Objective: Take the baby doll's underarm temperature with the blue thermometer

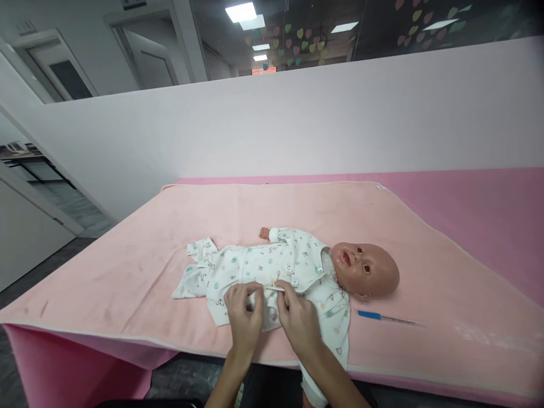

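- Head view, by the near edge of the pink-covered table [488, 226]: left hand [244, 317] and right hand [298, 318], fingers curled almost together, pinching a narrow white strip [272, 288] between them.
- Printed white clothing [263, 260] under both hands (one sleeve hangs over the near edge).
- Blue-handled tool [369, 314], beside the doll's head.
- Doll [369, 269], on its back, head toward the right edge.
- Peach blanket [127, 255] beneath; white wall [297, 124] beyond the far edge.
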Motion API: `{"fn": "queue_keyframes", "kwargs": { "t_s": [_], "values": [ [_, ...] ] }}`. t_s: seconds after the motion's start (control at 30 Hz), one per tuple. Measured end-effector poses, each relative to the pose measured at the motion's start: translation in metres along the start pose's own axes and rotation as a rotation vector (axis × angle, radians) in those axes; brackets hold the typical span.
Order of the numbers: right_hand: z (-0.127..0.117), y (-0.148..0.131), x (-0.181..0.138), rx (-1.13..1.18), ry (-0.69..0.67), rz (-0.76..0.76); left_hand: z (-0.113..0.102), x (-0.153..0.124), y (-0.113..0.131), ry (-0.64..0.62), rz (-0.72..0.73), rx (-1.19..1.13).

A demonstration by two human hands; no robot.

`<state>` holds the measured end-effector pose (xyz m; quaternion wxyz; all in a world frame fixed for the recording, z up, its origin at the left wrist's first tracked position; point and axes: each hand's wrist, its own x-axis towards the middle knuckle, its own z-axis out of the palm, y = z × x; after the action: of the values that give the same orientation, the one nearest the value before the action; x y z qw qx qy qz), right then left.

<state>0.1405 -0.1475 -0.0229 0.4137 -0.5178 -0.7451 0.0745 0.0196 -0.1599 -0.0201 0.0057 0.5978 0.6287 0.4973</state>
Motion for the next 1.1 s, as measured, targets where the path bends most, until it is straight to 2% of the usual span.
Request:
{"fn": "queue_keyframes", "kwargs": {
  "t_s": [0.07, 0.17, 0.23, 0.27, 0.37, 0.47, 0.6, 0.7, 0.83, 0.93, 1.0, 1.1],
  "values": [
    [-0.011, 0.008, -0.006, -0.017, 0.172, 0.052, -0.001, 0.006, -0.004, 0.078, -0.011, 0.037],
    [-0.040, 0.033, -0.023, -0.161, 0.389, 0.227, -0.002, 0.020, -0.002, 0.132, 0.056, 0.097],
    [-0.063, 0.058, -0.037, -0.313, 0.433, 0.350, 0.000, 0.031, 0.007, 0.079, 0.102, 0.043],
    [-0.075, 0.071, -0.044, -0.394, 0.430, 0.396, 0.002, 0.037, 0.013, 0.010, 0.110, -0.021],
    [-0.103, 0.105, -0.064, -0.547, 0.299, 0.495, 0.013, 0.053, 0.036, -0.308, 0.090, -0.217],
    [-0.116, 0.126, -0.075, -0.622, 0.147, 0.514, 0.027, 0.066, 0.052, -0.605, 0.055, -0.302],
    [-0.118, 0.139, -0.078, -0.651, 0.003, 0.466, 0.034, 0.073, 0.055, -0.789, 0.090, -0.250],
    [-0.118, 0.147, -0.077, -0.664, -0.057, 0.474, 0.030, 0.071, 0.054, -0.854, 0.119, -0.193],
    [-0.121, 0.157, -0.076, -0.697, -0.045, 0.513, 0.027, 0.068, 0.059, -0.825, 0.155, -0.037],
    [-0.127, 0.162, -0.074, -0.701, -0.084, 0.549, 0.032, 0.078, 0.060, -0.836, 0.167, 0.041],
    [-0.132, 0.163, -0.070, -0.695, -0.115, 0.563, 0.037, 0.091, 0.053, -0.857, 0.094, 0.032],
    [-0.141, 0.163, -0.066, -0.689, -0.154, 0.581, 0.045, 0.112, 0.038, -0.783, -0.017, 0.034]
  ]
}}
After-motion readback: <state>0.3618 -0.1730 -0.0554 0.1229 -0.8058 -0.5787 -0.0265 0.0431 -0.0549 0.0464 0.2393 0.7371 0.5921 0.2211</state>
